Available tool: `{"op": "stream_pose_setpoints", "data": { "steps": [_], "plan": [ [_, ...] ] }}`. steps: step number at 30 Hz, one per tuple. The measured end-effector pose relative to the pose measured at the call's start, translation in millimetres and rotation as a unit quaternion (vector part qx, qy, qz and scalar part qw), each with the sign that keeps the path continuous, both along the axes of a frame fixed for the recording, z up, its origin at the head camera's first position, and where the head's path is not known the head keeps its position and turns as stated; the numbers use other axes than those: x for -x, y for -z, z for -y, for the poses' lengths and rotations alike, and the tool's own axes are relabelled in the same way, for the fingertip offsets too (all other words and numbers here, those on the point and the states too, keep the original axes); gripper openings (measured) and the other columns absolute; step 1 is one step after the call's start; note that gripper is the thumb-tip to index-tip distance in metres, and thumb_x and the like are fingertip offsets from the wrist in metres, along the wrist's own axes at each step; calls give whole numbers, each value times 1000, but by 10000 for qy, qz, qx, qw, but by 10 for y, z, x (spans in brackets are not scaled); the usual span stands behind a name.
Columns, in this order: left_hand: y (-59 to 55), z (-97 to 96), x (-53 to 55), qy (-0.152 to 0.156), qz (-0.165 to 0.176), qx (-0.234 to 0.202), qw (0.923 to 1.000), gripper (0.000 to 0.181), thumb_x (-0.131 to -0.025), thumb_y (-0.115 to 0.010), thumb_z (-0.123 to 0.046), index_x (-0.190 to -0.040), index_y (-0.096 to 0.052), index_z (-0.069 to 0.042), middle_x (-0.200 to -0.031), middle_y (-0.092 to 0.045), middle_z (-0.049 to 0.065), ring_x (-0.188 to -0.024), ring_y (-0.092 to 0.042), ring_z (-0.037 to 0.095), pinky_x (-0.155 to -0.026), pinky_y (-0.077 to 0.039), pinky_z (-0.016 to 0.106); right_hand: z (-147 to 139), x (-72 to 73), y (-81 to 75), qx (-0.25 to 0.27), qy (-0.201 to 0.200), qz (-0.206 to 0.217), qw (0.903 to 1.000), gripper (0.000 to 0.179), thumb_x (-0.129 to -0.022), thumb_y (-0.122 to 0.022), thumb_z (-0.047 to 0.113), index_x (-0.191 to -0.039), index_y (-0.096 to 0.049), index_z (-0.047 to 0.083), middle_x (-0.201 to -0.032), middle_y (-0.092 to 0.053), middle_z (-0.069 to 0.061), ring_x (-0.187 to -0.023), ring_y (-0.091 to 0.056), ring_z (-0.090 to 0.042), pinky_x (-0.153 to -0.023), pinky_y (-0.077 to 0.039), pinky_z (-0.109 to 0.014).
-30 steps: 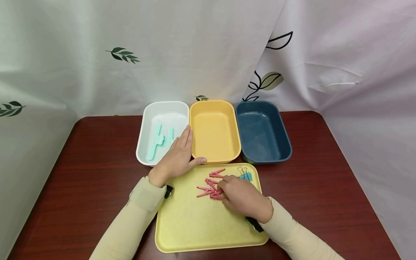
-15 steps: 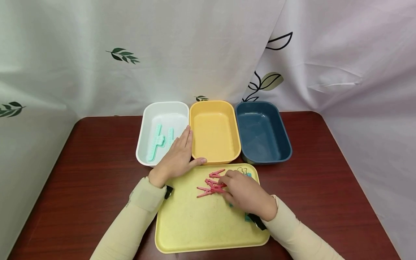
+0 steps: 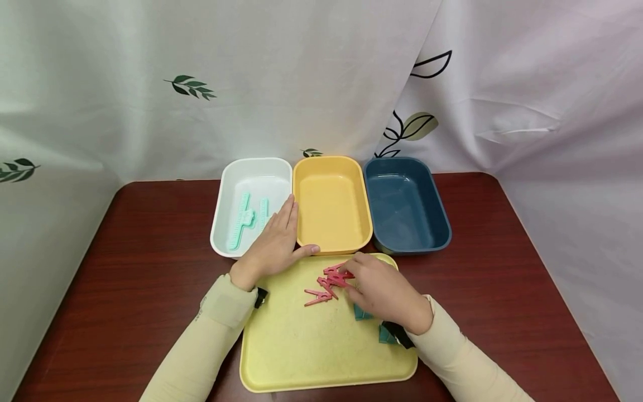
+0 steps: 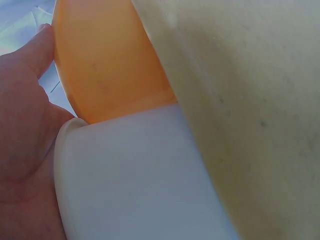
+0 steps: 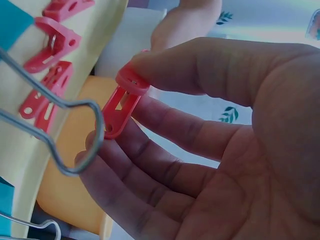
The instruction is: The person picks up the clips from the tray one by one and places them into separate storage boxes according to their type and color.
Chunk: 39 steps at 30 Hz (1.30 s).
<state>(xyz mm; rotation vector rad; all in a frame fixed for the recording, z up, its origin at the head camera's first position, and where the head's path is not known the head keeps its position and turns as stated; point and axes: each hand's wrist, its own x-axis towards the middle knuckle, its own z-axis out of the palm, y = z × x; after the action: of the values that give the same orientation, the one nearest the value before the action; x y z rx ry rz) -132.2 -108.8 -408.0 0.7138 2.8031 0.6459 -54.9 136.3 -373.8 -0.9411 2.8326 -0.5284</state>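
My right hand [image 3: 384, 293] pinches a pink clothespin [image 5: 116, 114] between thumb and fingertips, above the yellow tray [image 3: 301, 352]. Several other pink clothespins lie on the tray, one of them a spread clothespin [image 3: 317, 297] to the left of that hand. Teal binder clips [image 3: 363, 314] show beside and under the right wrist; their wire handles [image 5: 95, 125] loom close in the right wrist view. My left hand [image 3: 268, 245] rests over the near rims of the white box [image 3: 217, 223] and the orange-yellow box [image 3: 334, 249], fingers straight and thumb spread.
Two mint bag clips [image 3: 242, 220] lie in the white box, one partly behind the left hand. A dark blue box [image 3: 409, 245] stands at the right end of the row. Everything sits on a dark red-brown table [image 3: 502, 312] with a patterned curtain [image 3: 301, 72] behind.
My right hand has taken a pink clothespin from the group and shifted it slightly back and right. Teal binder clips near the right wrist have come into sight. The left hand stays put.
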Motion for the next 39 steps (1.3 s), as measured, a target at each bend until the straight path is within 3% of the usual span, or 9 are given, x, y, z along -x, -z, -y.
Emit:
{"op": "stream_pose_setpoints", "data": {
  "steps": [8,20,33,39],
  "plan": [
    [5,8,4,1,-12,39,10000,106,-97,-54,-61,-157,0,9,-166,11,20,-154,4,28,-121,-9,53,15,74,-82,-19,80,-204,9998,26,-87,-80,20,-107,-72,5,-92,-63,-3,-79,-57,-14,-68,-53,-30],
    [4,-1,0,-26,-100,67,9999,106,-96,-54,-62,-157,-1,8,-167,7,18,-154,0,29,-121,-11,56,29,270,-166,231,431,-149,9987,29,-86,-81,20,-109,-73,4,-94,-64,-4,-79,-60,-17,-71,-54,-33],
    [24,1,14,-97,-110,75,9999,107,-95,-55,-62,-158,-3,7,-167,4,18,-154,-2,30,-120,-12,56,54,519,-237,488,697,30,9964,27,-90,-76,17,-111,-71,1,-94,-65,-8,-77,-60,-20,-68,-53,-35],
    [28,3,15,-84,-127,89,9998,106,-96,-55,-62,-158,-3,8,-167,4,18,-154,-2,30,-120,-13,57,91,640,-260,591,888,256,9940,26,-92,-74,18,-112,-72,2,-98,-66,-8,-82,-61,-21,-73,-55,-35]
  ]
}}
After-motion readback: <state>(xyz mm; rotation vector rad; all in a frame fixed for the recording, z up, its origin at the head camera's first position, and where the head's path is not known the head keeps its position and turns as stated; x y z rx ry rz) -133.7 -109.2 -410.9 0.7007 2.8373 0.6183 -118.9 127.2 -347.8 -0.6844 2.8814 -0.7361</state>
